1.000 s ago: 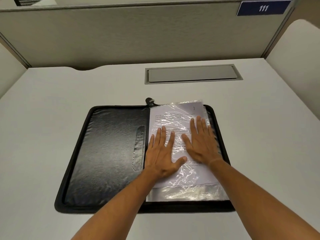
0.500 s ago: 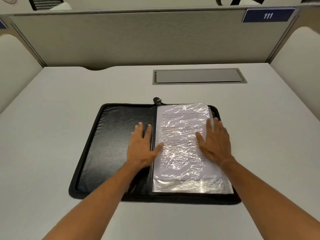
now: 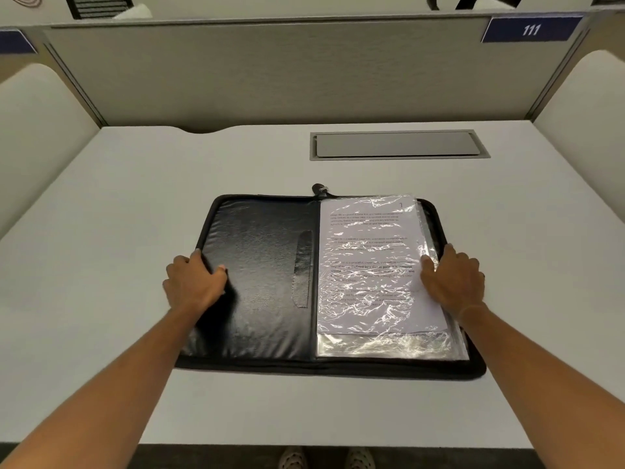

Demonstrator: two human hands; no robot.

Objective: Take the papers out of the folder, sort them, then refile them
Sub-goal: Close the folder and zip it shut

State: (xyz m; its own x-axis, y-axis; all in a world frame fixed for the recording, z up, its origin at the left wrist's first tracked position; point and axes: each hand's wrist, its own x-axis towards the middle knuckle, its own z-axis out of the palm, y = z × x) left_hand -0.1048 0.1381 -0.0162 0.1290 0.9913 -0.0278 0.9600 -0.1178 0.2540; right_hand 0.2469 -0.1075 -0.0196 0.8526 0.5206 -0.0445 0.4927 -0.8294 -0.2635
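A black zip folder (image 3: 257, 282) lies open on the white desk (image 3: 135, 214). On its right half sits a stack of clear plastic sleeves; the top sleeve holds a printed page (image 3: 368, 265) marked 1. My left hand (image 3: 194, 282) grips the left edge of the folder's cover, thumb on the black inside face. At the right edge my right hand (image 3: 453, 282) holds the folder, its thumb on the top sleeve and its fingers curled over the rim, which they hide.
A grey cable hatch (image 3: 395, 144) is set into the desk behind the folder. Beige partitions close off the back and both sides, with a blue 111 label (image 3: 531, 29) at the upper right. The desk's front edge runs near the bottom.
Both hands left the top sleeve and slid outward. The left hand crossed the cover to its left edge, the right hand went to the right edge.
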